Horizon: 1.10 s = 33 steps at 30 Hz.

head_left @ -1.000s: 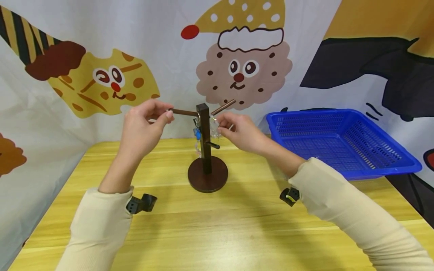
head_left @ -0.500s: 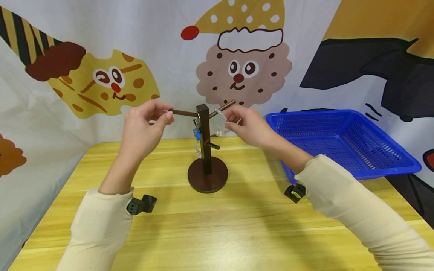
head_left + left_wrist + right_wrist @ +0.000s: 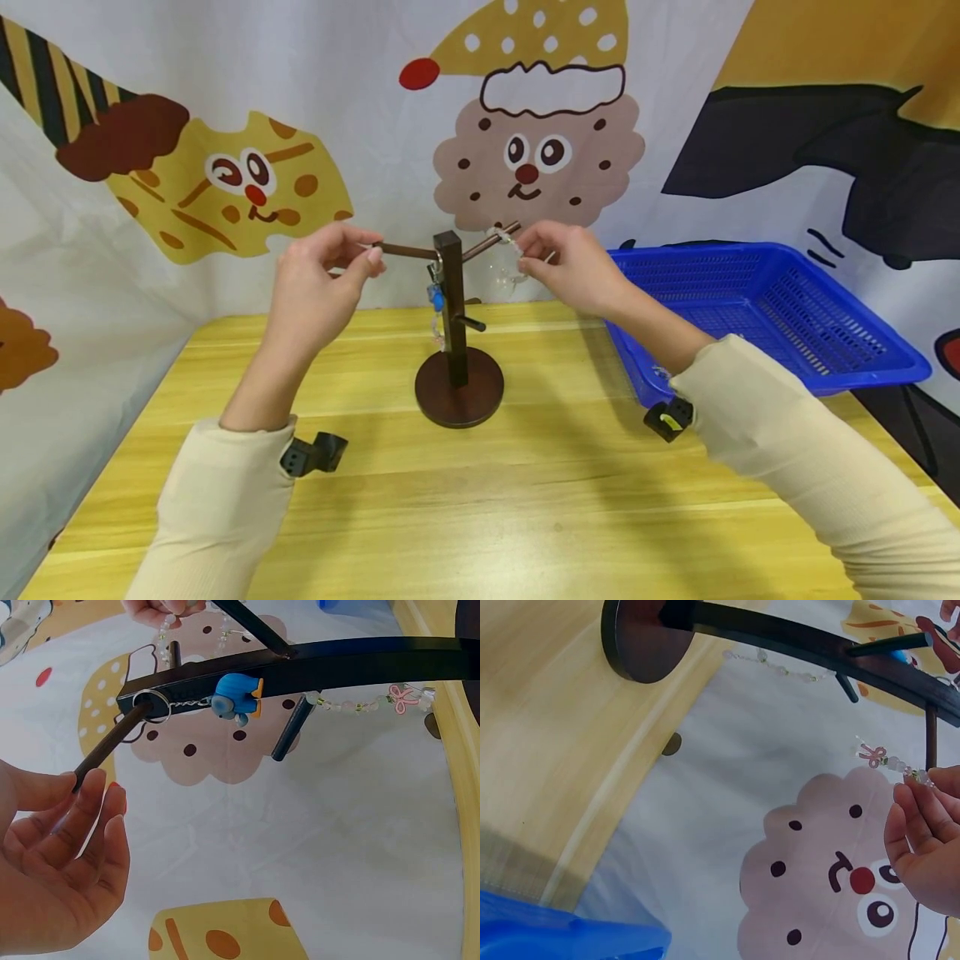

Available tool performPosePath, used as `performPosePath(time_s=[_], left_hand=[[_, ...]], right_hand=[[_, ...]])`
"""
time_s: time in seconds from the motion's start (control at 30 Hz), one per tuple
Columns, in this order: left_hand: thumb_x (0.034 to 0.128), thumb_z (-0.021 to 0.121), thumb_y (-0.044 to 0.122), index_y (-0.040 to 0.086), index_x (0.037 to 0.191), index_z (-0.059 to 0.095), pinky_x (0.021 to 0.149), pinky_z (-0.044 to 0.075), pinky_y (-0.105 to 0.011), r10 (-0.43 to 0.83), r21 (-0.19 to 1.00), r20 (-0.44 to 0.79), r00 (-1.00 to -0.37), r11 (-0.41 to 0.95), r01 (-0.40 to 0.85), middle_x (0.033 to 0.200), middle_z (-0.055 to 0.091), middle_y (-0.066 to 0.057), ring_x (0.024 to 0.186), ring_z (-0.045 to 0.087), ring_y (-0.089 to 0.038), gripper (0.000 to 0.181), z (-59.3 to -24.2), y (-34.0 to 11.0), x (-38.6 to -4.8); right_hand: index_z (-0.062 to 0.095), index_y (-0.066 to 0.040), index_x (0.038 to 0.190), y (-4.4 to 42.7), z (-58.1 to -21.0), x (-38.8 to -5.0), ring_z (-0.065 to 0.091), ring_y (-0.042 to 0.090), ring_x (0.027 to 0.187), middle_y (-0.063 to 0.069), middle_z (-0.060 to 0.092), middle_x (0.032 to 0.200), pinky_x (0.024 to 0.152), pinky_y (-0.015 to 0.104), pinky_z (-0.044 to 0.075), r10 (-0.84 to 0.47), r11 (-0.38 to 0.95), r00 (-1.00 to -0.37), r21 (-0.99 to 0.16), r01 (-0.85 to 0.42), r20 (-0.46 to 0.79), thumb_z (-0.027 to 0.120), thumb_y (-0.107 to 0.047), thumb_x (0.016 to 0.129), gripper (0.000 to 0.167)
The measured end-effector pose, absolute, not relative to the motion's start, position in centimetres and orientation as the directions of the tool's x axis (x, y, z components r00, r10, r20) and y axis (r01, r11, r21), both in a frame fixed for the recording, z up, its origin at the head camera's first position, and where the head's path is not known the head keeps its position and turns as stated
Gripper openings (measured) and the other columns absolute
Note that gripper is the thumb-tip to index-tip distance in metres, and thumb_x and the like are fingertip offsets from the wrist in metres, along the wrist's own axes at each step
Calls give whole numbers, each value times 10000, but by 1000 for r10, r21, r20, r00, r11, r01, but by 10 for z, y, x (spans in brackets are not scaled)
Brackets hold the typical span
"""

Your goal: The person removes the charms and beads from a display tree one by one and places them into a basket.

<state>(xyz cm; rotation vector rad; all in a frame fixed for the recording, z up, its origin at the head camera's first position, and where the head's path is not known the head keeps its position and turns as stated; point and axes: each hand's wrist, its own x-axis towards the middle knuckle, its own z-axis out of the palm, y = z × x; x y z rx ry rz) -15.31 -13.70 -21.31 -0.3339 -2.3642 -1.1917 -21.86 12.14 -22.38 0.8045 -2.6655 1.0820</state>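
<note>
A dark wooden peg stand (image 3: pixel 452 325) rises from a round base in the head view. My left hand (image 3: pixel 318 287) pinches the tip of its upper left peg (image 3: pixel 408 250). With thumb and fingers, my right hand (image 3: pixel 573 267) pinches a clear beaded bracelet (image 3: pixel 513 245) near the outer end of the upper right peg (image 3: pixel 480 247). In the right wrist view a pink bow charm (image 3: pixel 872 756) dangles from that bracelet. A keyring with a blue bird figure (image 3: pixel 236 696) hangs on the left peg. Another beaded bracelet (image 3: pixel 349 706) hangs from a lower peg (image 3: pixel 292 729).
At the right stands a blue plastic basket (image 3: pixel 873 385), with something small and shiny near its left end, partly hidden by the right forearm. A cartoon-printed cloth (image 3: pixel 397 167) hangs behind the wooden table (image 3: pixel 450 517).
My right hand has moved right and slightly up, bringing the bracelet from beside the post outward to near the right peg's end. The left hand has stayed in place.
</note>
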Motion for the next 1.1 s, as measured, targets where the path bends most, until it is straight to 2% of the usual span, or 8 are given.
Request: performPosePath(time_s=[0.53, 1.1], left_hand=[[913, 559, 122, 3, 989, 643, 556, 384, -229, 9, 681, 525, -851, 595, 426, 790, 656, -125, 724, 591, -165, 164, -214, -137, -154], [917, 553, 129, -2, 989, 641, 558, 381, -229, 8, 683, 529, -849, 589, 431, 790, 657, -131, 723, 592, -166, 173, -214, -136, -153]], right_hand=[[593, 23, 966, 138, -218, -221, 562, 216, 715, 124, 620, 829, 614, 274, 414, -371, 635, -870, -594, -493, 326, 593, -56, 876, 119], [592, 27, 939, 146, -214, -222, 550, 206, 706, 125, 605, 809, 589, 205, 396, -340, 612, -870, -617, -494, 358, 608, -41, 861, 105]])
